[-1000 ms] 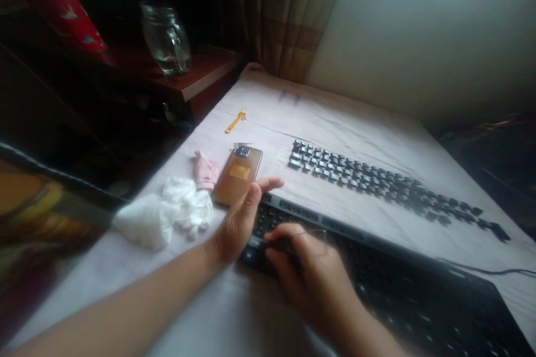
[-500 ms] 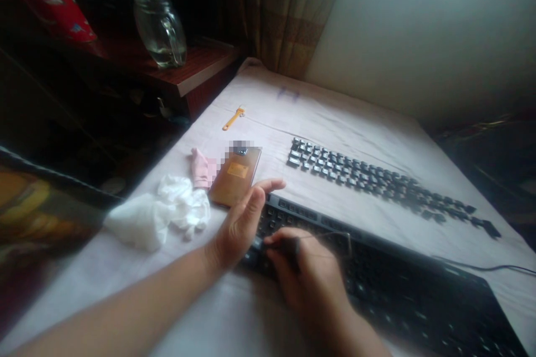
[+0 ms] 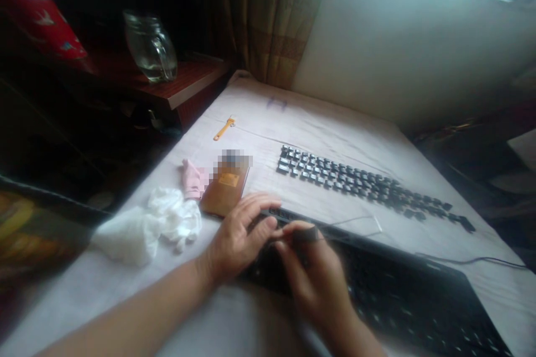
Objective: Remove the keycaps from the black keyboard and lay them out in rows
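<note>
Left fingers (image 3: pixel 263 232) lowered, parted; right fingers (image 3: pixel 293 270) pinch tool (image 3: pixel 309 234).

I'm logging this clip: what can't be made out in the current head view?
Head view:
Long black plastic keyboard: most left-end keys hidden by the left hand and right hand; near right corner cut by the bottom edge.
Brown rectangular phone: top pixelated.
Loose black plastic keycaps: legends too small, blurred.

Keyboard (image 3: pixel 419 290) and keys (image 3: pixel 344 178), black; phone (image 3: pixel 215 196), brown with orange label (image 3: pixel 229 179); cloth (image 3: pixel 192 181), pink; flask (image 3: pixel 50 28), red with white bird (image 3: pixel 44 18).
</note>
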Action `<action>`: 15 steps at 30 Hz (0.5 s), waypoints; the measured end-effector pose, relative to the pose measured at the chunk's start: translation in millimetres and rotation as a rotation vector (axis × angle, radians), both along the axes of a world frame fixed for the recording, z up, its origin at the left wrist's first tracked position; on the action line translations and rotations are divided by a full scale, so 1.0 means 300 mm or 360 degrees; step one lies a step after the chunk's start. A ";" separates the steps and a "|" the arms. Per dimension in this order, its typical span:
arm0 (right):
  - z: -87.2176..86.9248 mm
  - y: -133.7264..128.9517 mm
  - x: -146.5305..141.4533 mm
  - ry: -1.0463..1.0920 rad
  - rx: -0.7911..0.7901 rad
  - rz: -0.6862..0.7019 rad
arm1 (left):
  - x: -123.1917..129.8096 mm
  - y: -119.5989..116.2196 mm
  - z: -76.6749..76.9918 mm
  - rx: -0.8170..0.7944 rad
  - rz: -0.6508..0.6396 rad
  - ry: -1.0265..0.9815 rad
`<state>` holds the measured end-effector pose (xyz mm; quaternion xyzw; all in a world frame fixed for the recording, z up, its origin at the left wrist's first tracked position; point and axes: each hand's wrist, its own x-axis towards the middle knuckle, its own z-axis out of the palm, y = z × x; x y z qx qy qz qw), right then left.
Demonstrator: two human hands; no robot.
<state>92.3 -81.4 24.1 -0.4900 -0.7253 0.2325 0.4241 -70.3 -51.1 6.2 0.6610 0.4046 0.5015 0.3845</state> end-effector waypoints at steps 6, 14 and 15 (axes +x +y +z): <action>0.020 0.021 0.058 -0.0150 0.0326 -0.0063 | -0.010 0.010 0.017 0.0366 -0.0017 0.0300; 0.035 0.024 0.049 0.0282 0.0000 -0.0174 | -0.012 0.001 0.002 0.0376 0.0011 0.0445; 0.030 0.027 0.049 0.0328 -0.0039 -0.0180 | -0.012 -0.001 -0.003 0.0407 0.0015 0.0474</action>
